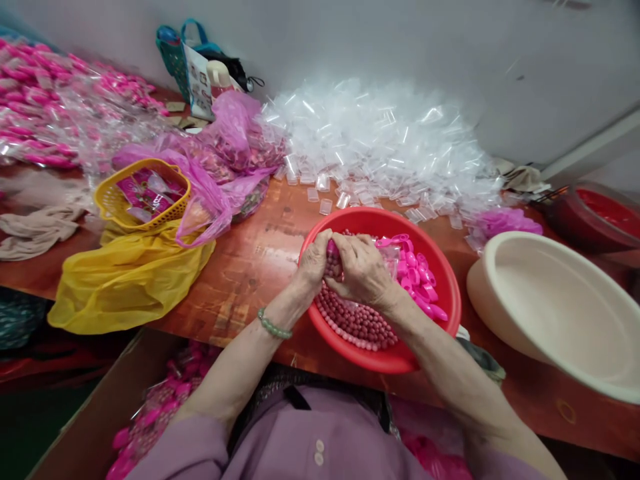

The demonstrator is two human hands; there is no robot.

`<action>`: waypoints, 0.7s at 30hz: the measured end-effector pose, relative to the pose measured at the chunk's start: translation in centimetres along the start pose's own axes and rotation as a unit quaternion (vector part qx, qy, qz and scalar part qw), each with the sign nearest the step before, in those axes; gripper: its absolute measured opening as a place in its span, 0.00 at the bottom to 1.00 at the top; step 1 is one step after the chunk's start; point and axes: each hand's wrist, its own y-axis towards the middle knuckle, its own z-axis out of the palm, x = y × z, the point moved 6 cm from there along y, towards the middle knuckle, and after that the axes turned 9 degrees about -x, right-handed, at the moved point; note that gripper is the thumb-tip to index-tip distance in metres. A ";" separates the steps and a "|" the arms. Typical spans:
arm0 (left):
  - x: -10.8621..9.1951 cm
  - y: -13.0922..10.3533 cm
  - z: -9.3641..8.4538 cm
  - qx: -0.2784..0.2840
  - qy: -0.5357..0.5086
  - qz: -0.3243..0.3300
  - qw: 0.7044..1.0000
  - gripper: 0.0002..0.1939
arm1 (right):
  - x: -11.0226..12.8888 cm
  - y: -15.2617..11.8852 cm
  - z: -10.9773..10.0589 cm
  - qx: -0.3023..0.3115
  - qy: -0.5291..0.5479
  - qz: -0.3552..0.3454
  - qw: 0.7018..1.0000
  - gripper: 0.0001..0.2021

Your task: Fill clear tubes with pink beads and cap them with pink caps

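Observation:
Over a red basin (453,287), my left hand (316,259) and my right hand (364,268) come together with fingers closed. Between them is a small clear case (333,261) with reddish-pink beads inside and a bright pink end pointing up; both hands grip it. Strings of dusky pink beads (357,320) lie coiled in the basin below my hands. Bright pink plastic pieces (417,273) are heaped on the basin's right side, by my right wrist. My fingers partly hide the case and the beads behind it.
Clear plastic cases (380,140) are piled along the wall. A cream basin (487,293) stands at right. Leftward are a yellow basket (113,183), a yellow bag (130,283), purple plastic bags (215,193) and a heap of pink filled packs (45,100).

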 end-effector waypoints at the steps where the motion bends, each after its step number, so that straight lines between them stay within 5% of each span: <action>1: -0.1 0.0 -0.2 -0.009 -0.003 0.015 1.000 0.22 | 0.1 0.1 0.1 0.006 -0.001 -0.002 1.000 0.31; 8: -0.6 0.4 0.0 0.000 0.005 0.077 0.997 0.24 | -0.4 0.4 0.2 0.063 0.091 0.062 0.992 0.33; 12: -2.6 -2.5 -1.9 0.089 0.057 0.104 0.989 0.30 | -1.9 -1.0 -1.1 0.132 0.150 0.132 0.971 0.33; 14: -3.9 -5.1 -4.9 0.128 0.095 0.132 0.978 0.30 | -2.9 -2.7 -0.9 0.229 0.123 0.184 0.948 0.25; 17: -3.8 -8.3 -12.0 0.105 0.189 0.100 0.971 0.32 | -2.8 -5.5 0.3 0.380 0.097 0.215 0.894 0.16; 21: -0.5 -10.1 -23.8 -0.009 0.350 0.017 0.937 0.28 | -1.5 -6.4 2.2 0.427 0.106 0.201 0.875 0.11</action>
